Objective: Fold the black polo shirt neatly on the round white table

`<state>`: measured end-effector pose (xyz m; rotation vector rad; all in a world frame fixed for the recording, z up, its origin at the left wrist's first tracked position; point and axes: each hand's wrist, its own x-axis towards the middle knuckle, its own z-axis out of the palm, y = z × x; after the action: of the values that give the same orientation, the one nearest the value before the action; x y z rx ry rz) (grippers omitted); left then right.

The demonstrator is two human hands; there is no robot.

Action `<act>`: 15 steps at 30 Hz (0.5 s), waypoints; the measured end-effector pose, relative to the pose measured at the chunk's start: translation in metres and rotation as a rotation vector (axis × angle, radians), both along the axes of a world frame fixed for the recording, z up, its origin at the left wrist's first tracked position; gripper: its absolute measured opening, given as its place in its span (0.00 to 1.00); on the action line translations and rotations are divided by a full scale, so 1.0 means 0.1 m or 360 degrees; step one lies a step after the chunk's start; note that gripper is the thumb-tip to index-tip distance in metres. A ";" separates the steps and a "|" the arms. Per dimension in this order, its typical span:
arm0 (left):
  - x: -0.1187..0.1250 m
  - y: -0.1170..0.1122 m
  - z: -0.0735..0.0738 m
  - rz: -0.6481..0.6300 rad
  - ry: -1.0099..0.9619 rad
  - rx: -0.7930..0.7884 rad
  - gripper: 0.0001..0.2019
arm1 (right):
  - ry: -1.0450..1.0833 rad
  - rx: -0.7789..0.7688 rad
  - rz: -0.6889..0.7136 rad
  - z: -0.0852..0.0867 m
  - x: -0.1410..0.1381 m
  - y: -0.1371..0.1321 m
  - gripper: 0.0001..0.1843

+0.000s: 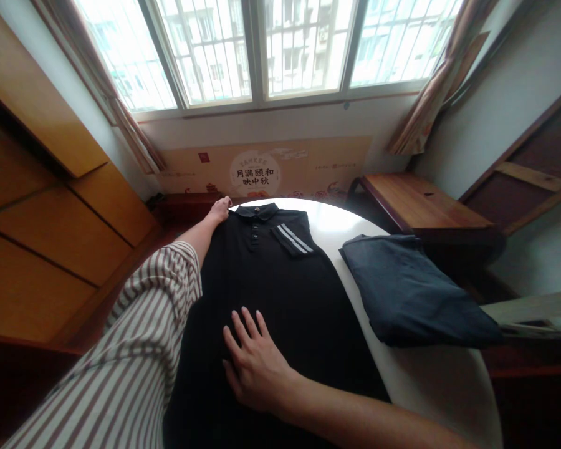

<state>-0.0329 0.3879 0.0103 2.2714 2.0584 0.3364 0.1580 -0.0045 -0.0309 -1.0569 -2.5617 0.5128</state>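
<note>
White table (430,380), black polo shirt (280,280), left hand (219,211) gripping its shoulder, right hand (255,365) flat, open

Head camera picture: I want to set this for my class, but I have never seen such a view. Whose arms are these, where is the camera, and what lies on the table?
The camera sits on a person's head and looks forward and down, so both arms are the wearer's own; there is no machine. The left hand, on a striped sleeve, reaches to the collar of a black polo shirt laid flat, front up, on a white round table. The right hand rests flat and open on the shirt's lower part; it presses, with no grip on anything. To the right on the table lies a folded dark garment. Beyond are a wooden side table and barred windows.
</note>
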 end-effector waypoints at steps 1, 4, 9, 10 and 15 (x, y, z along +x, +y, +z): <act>0.01 -0.01 0.00 0.0033 0.0005 0.0041 0.17 | -0.0003 0.0002 -0.0006 0.00 0.00 0.00 0.32; -0.01 -0.05 0.02 0.0136 0.0016 0.0137 0.15 | -0.0007 0.0008 -0.0011 0.01 0.00 0.00 0.32; -0.27 -0.24 0.07 0.0348 0.0017 0.0119 0.15 | 0.0012 0.0007 0.0013 0.00 0.00 0.02 0.33; -0.36 -0.30 0.07 0.0424 0.0017 0.0091 0.16 | 0.0022 0.0006 0.0017 0.00 0.00 0.02 0.33; -0.83 -0.69 -0.01 0.0757 -0.0020 -0.0176 0.28 | 0.0037 0.0007 0.0033 -0.02 -0.01 0.03 0.33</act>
<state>-0.1161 0.3191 0.0090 1.6933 2.5223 0.2464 0.1568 -0.0017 -0.0331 -1.0181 -2.5550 0.5214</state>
